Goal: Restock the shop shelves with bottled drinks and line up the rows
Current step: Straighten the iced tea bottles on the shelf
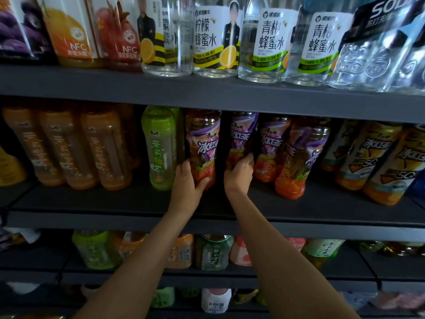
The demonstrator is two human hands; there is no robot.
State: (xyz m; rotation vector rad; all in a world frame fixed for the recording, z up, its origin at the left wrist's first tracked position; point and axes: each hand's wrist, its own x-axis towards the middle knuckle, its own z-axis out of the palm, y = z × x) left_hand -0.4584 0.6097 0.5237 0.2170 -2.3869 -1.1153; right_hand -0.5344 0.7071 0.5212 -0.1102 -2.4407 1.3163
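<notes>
Two hands work the middle shelf [138, 203] of a dark shelving unit. The left hand [187, 183] grips the lower body of an iced tea bottle [203, 143], thumb curled across its front and fingers wrapped behind. The right hand [239, 172] grips the base of a second iced tea bottle [242, 137], fingers curled around its right side. Both bottles stand upright near the middle of this shelf, set apart by a dark gap.

Contents and labels, middle shelf:
- Both held bottles contain a dark reddish-brown liquid. Purple and red labels read 冰红茶.
- Two further bottles [296, 157] of the same design stand just beside the right hand.
- A green bottle [159, 146] with pale liquid stands left of the left hand.
- Three orange bottles [69, 146] with amber liquid stand further left.
- Yellow-labelled bottles [379, 162] at the right also read 冰红茶.

Contents and labels, top shelf [207, 90]:
- Clear-liquid bottles [213, 40] read 柠檬蜂蜜水, with a lemon graphic.
- Clear-liquid bottles [271, 40] with green bands read 蜂蜜水.
- A clear bottle pack [379, 49] at the right carries a black label reading SODA.
- Juice bottles [73, 31] at the left are marked NFC.

The lower shelf [345, 270] holds green, orange and pink bottles. Their writing is too blurred to read.
</notes>
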